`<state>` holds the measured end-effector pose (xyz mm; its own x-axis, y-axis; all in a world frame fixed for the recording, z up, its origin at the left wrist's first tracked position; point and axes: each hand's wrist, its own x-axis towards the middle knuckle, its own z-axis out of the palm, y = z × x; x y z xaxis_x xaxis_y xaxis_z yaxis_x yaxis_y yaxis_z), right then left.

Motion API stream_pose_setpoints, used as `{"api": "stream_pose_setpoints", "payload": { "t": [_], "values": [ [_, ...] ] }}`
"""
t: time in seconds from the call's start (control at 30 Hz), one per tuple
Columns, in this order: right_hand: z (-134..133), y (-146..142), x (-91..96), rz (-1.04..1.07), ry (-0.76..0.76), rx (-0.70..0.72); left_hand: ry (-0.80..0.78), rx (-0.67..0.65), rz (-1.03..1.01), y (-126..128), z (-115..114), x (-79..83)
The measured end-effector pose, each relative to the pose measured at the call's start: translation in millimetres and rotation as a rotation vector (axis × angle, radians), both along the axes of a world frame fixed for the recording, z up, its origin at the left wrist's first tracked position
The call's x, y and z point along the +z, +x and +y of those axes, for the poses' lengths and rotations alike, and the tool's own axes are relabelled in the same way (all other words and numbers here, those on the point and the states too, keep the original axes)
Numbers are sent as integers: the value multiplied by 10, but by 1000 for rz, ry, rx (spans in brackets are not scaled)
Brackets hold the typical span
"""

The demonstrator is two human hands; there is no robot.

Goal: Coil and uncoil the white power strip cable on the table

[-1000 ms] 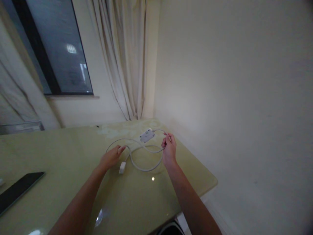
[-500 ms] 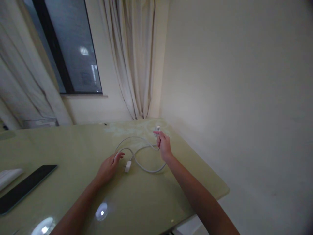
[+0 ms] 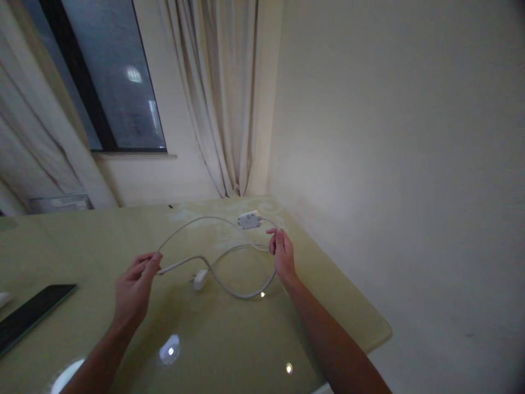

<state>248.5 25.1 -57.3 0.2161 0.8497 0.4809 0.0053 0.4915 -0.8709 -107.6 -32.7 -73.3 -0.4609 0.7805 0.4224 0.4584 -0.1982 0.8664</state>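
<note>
A white power cable [image 3: 241, 297] lies in loose loops between my hands over the tabletop. My left hand [image 3: 134, 287] is closed on the cable at the left, pinching it between thumb and fingers. On the right, my right hand [image 3: 283, 254] is closed around the cable, its index finger sticking out a little. Just beyond that hand is a white power strip [image 3: 249, 220], its cord running to my right fingers. A white plug [image 3: 200, 279] with metal prongs rests by the loops, nearer my left hand.
The pale green glossy table [image 3: 229, 350] reflects ceiling lights. A dark flat slab [image 3: 35, 314] lies at the left. A wall [image 3: 389, 191] borders the table's right side. Curtains [image 3: 225, 98] and a window [image 3: 110, 76] stand behind.
My left hand has moved left and drawn the cable out wider. The power strip now shows fully, left of my right hand. The plug has shifted left.
</note>
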Motion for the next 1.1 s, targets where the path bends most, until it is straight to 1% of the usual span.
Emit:
{"api": "stream_pose_setpoints", "payload": {
  "t": [0.07, 0.17, 0.27, 0.33, 0.4, 0.47, 0.57, 0.63, 0.7, 0.77, 0.87, 0.93, 0.97, 1.0, 1.03, 1.1],
  "values": [
    [36, 75, -9, 31, 23, -58, -17, -8, -72, -9, -22, 78],
    [76, 163, -15, 8, 28, -121, -133, -57, -277, -1, 4, 140],
    [104, 223, -16, -5, 18, -166, -219, -90, -619, -2, 67, 129],
    [115, 244, -15, -10, 9, -169, -301, -143, -826, 2, 93, 108],
    [121, 246, -16, -25, 3, -153, -356, -210, -907, 20, 93, 94],
    [134, 231, -28, -35, -7, -139, -308, -248, -905, 50, 74, 101],
    [191, 213, -91, -74, -90, -182, -116, -266, -855, 90, 58, 185],
    [257, 228, -163, -112, -166, -244, 1, -272, -825, 106, 83, 326],
    [331, 268, -242, -145, -230, -307, 94, -251, -838, 131, 140, 559],
    [393, 317, -307, -191, -285, -354, 200, -223, -900, 183, 205, 874],
    [426, 363, -357, -327, -351, -374, 386, -321, -976, 322, 247, 1392],
    [403, 365, -365, -440, -373, -367, 475, -362, -949, 439, 213, 1666],
    [381, 361, -365, -494, -379, -366, 497, -366, -910, 499, 182, 1761],
    [354, 356, -363, -545, -385, -370, 539, -336, -890, 555, 149, 1827],
    [325, 354, -359, -590, -389, -378, 550, -324, -853, 608, 118, 1865],
    [267, 361, -343, -659, -393, -410, 564, -318, -786, 698, 77, 1881]
  ]
}}
